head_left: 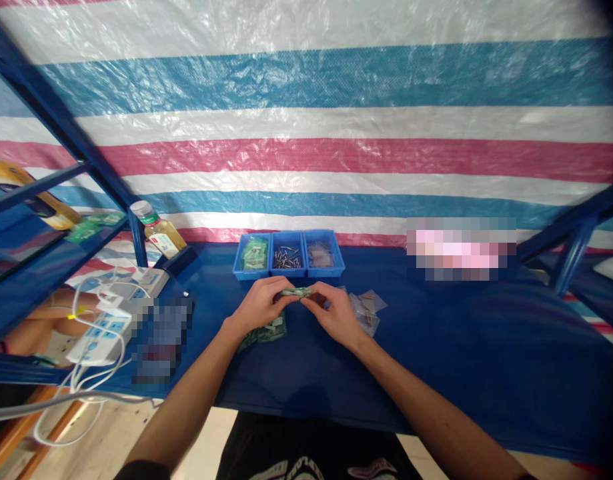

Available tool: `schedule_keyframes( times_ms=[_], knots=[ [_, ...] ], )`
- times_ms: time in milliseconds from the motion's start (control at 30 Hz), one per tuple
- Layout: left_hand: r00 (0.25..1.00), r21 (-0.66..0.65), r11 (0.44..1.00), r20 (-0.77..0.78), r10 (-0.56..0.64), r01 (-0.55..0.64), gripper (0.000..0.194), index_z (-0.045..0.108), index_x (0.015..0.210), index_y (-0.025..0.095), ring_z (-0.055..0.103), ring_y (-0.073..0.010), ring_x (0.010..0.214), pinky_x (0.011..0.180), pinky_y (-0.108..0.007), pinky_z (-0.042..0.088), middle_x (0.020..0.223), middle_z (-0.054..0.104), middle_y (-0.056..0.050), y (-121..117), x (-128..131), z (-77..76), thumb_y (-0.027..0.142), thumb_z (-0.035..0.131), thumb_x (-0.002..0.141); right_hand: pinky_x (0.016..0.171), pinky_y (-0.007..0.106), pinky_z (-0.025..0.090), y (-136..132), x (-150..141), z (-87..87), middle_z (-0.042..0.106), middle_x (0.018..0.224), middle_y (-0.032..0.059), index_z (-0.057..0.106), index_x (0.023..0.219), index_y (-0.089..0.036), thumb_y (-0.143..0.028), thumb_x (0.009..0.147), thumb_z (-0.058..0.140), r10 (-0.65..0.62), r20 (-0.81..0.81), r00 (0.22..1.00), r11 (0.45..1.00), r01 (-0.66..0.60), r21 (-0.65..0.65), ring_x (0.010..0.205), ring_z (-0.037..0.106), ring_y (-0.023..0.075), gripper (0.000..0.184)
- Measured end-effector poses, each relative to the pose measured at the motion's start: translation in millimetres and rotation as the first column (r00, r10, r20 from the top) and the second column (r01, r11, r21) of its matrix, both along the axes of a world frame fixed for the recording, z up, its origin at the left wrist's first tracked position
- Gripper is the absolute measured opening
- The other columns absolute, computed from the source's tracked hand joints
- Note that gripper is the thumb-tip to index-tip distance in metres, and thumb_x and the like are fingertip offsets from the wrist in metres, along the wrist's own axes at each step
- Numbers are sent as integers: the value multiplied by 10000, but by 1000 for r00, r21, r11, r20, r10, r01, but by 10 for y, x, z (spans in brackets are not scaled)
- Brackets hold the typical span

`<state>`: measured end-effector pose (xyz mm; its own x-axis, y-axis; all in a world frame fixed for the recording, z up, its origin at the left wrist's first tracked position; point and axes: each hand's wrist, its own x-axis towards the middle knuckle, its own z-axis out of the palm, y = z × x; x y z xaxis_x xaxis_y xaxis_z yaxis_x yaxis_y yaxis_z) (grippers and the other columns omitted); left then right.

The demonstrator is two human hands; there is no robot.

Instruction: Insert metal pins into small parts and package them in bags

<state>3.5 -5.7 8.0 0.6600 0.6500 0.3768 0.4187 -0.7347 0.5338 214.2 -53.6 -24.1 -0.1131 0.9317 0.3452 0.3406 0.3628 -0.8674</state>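
Between both hands is a small green plastic packet (298,292), pinched at its two ends above the table. My left hand (263,303) closes thumb and fingers on its left end. At the other end, my right hand (332,308) grips with thumb and fingertips. Below my left hand lie more green packets (271,330). Clear bags with small metal parts (369,308) rest beside my right hand. Just beyond stand three joined blue bins: the left bin (252,272) holds green packets, the middle bin (287,271) metal screws or pins, the right bin (325,271) clear bags.
A bottle of yellowish liquid (161,233) leans at the back left. White power strips (103,333) with tangled cables lie on the left. A blue metal frame (93,173) rises there. A striped plastic sheet (336,80) hangs behind the blue tabletop (461,353).
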Motion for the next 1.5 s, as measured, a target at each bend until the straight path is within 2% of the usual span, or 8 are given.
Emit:
schedule_keyframes(
  times_ms=[233,500,633,867,1100,1300,1400,1500],
  knots=[
    [1000,-13,1000,-11,4,-4,219,690,987,164,600,-146,755,684,-240,438,844,663,-41,1,2,-1,372,622,993,587,280,397,1,17,-4,646,714,-8,690,777,-211,-286,904,694,-33,7,999,999,33,-4,639,549,160,147],
    [999,-12,999,-25,-40,40,200,711,996,164,645,-170,826,748,-256,489,910,690,-68,-19,22,25,319,585,1002,613,276,449,7,-19,-11,674,816,5,705,946,-214,-339,921,684,33,-59,998,999,-34,-15,675,580,161,129],
    [996,-13,997,-53,-78,78,230,722,974,163,652,-174,842,758,-259,486,929,693,-75,-10,24,7,331,571,1014,636,289,433,6,-9,-19,662,803,12,681,828,-213,-359,935,680,7,-34,999,999,-6,34,697,576,170,181],
    [999,5,1000,-47,-5,5,267,706,977,168,592,-157,751,698,-255,433,812,641,-38,21,2,-22,424,631,983,613,290,397,17,10,-11,632,736,1,663,740,-212,-331,944,662,-19,-17,1000,999,20,40,661,551,163,236],
    [1000,-16,1000,-29,4,-5,296,615,825,158,535,-128,690,645,-236,381,761,582,-12,7,0,25,384,584,1015,619,285,449,12,-20,-24,698,860,7,685,977,-224,-375,899,713,-27,-70,997,999,26,-21,699,594,172,173],
    [998,7,1000,-61,13,-13,345,588,762,163,532,-132,672,641,-244,371,719,581,-4,10,6,-3,424,630,984,666,292,462,24,53,21,690,855,20,684,865,-221,-383,965,616,-81,-101,992,997,81,-7,748,603,183,202],
    [999,-5,1000,-42,21,-22,321,631,817,164,575,-143,706,670,-251,404,753,629,-18,11,14,-5,431,613,993,640,281,460,20,52,8,659,823,8,642,880,-226,-383,974,599,-78,-137,987,996,73,-44,720,585,173,188],
    [999,-58,998,39,36,-33,250,660,986,171,618,-145,757,723,-248,449,874,693,-37,8,18,1,392,551,1032,618,269,459,-2,14,-12,615,782,-30,561,1065,-249,-369,988,574,-17,-227,974,997,-1,-76,655,571,153,143]
  ],
)
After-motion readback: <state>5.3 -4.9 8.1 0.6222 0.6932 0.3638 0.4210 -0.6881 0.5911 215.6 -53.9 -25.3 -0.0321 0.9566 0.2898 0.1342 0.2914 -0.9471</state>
